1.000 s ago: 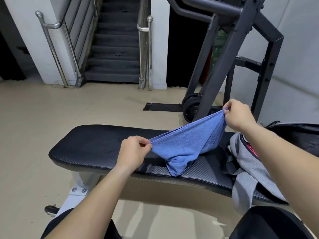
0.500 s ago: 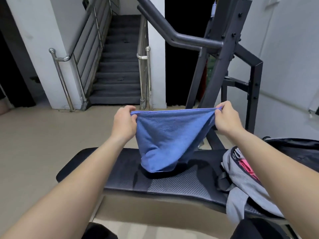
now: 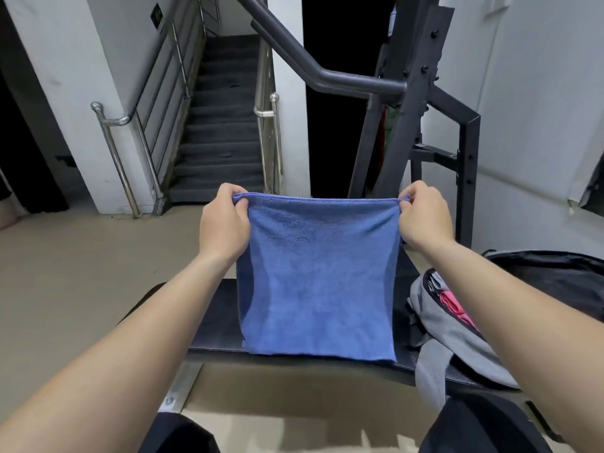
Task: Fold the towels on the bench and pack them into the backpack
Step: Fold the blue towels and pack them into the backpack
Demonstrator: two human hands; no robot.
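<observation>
Hands: left hand (image 3: 225, 223), right hand (image 3: 425, 217) grip blue towel (image 3: 317, 279) | backpack (image 3: 457, 328) right, on bench (image 3: 215, 315)

Single view, head-worn wide-angle camera. Position: above and just behind the person's forearms, on the near long side of the weight bench (image 3: 215, 325). Facing: forward and down, across the bench toward a staircase (image 3: 222, 132) and a black rack frame (image 3: 411, 103) beyond its far edge. Range: close; both forearms enter from the bottom corners, with the left hand (image 3: 224, 223) and right hand (image 3: 425, 217) at mid-frame and the blue towel (image 3: 317, 276) filling the centre. Right edge of bench: grey backpack (image 3: 457, 338), partly cut off by the right arm. Straight lines bow toward the frame edges. No second view to overlap.
</observation>
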